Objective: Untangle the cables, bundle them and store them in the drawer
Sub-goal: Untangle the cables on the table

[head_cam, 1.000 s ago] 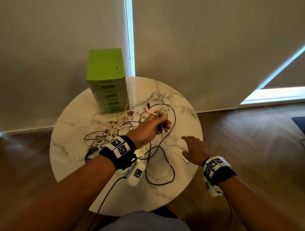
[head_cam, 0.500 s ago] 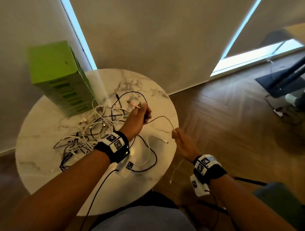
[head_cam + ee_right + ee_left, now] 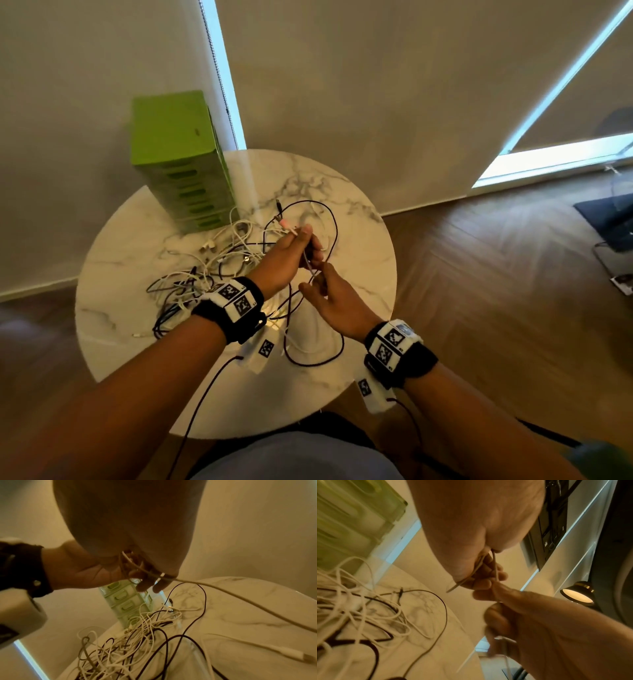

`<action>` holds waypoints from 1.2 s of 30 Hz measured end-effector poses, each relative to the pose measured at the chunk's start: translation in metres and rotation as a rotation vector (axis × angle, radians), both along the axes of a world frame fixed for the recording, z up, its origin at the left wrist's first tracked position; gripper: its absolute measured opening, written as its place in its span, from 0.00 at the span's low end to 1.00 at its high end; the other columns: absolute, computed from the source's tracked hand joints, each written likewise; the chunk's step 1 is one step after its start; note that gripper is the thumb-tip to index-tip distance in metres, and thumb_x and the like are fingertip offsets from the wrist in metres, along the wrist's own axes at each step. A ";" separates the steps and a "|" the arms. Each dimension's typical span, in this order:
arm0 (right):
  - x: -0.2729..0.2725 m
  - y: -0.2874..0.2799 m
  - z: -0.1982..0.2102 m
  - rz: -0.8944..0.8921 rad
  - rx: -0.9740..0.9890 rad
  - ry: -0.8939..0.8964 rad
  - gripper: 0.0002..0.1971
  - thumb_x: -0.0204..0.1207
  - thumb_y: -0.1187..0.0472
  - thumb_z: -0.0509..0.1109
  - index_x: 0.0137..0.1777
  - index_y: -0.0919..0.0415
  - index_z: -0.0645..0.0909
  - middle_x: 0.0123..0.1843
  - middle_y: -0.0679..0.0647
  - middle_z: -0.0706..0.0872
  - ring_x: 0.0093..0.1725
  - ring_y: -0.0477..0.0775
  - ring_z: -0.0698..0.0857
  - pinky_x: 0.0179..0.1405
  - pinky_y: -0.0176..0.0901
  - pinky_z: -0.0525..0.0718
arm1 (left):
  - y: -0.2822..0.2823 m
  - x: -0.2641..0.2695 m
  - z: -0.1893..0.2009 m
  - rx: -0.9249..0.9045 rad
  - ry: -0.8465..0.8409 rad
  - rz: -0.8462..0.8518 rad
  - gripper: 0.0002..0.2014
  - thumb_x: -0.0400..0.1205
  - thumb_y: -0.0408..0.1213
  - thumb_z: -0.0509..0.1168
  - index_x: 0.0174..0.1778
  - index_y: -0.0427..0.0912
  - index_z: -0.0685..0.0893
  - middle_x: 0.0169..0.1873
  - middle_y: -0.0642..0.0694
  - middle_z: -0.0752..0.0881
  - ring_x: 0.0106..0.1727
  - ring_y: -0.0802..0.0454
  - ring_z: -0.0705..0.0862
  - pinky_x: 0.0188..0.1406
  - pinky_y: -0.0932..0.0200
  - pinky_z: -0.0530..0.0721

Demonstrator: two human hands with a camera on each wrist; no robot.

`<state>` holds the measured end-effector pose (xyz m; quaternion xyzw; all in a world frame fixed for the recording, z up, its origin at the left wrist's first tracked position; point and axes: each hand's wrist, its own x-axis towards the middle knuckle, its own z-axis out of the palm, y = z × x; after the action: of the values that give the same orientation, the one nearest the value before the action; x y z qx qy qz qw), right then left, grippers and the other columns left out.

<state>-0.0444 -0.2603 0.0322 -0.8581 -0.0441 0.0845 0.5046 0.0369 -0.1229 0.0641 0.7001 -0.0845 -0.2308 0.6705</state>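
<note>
**One pale cable lifted out, the tangle waiting below**

While the heap is lying loose on the marble table [image 3: 346, 219], the person is working above it, and that looks deliberate: raising one lead clear of the rest lets it hang free instead of dragging its neighbours along. Beyond the grip, the green drawer unit [image 3: 178, 154] is standing at the table's far edge with every drawer closed, so storing is, I judge, a good way off. Below and to the left of the grip, the tangle of cables [image 3: 219, 270] is sprawling in white and dark loops, crossing one another many times; a long black cable [image 3: 329, 222] is arcing round just beyond the hands. The left hand [image 3: 291, 253] is curling round the thin pale cable [image 3: 307, 257], its pink-tipped plug [image 3: 285, 224] sticking out past the fingers. Just beneath it, the right hand [image 3: 334, 301] is pinching the same strand between thumb and fingertips, probably to draw it straight for coiling.
</note>
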 end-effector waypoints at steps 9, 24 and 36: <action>0.037 -0.077 -0.025 -0.108 -0.281 0.120 0.12 0.91 0.54 0.58 0.51 0.55 0.81 0.41 0.50 0.86 0.45 0.58 0.85 0.51 0.47 0.82 | 0.055 0.022 0.020 -0.104 0.055 0.250 0.22 0.93 0.54 0.46 0.43 0.44 0.75 0.25 0.52 0.66 0.22 0.60 0.61 0.20 0.67 0.62; 0.029 0.031 -0.049 0.624 -0.255 0.011 0.17 0.88 0.66 0.59 0.73 0.63 0.80 0.65 0.62 0.86 0.62 0.57 0.83 0.62 0.32 0.75 | 0.058 0.043 0.006 0.119 -0.002 0.225 0.21 0.93 0.48 0.52 0.60 0.37 0.85 0.25 0.53 0.71 0.21 0.63 0.67 0.23 0.67 0.65; 0.195 -0.045 -0.100 -0.049 -0.539 0.327 0.33 0.87 0.59 0.65 0.83 0.78 0.58 0.80 0.74 0.69 0.80 0.70 0.68 0.73 0.49 0.67 | 0.061 0.070 -0.041 0.143 0.073 0.279 0.17 0.95 0.41 0.50 0.60 0.37 0.82 0.34 0.49 0.77 0.28 0.65 0.75 0.31 0.70 0.74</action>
<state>0.1511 -0.3049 -0.0678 -0.9368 0.0825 0.2177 0.2612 0.1073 -0.0615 0.0226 0.7421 0.0547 -0.1658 0.6471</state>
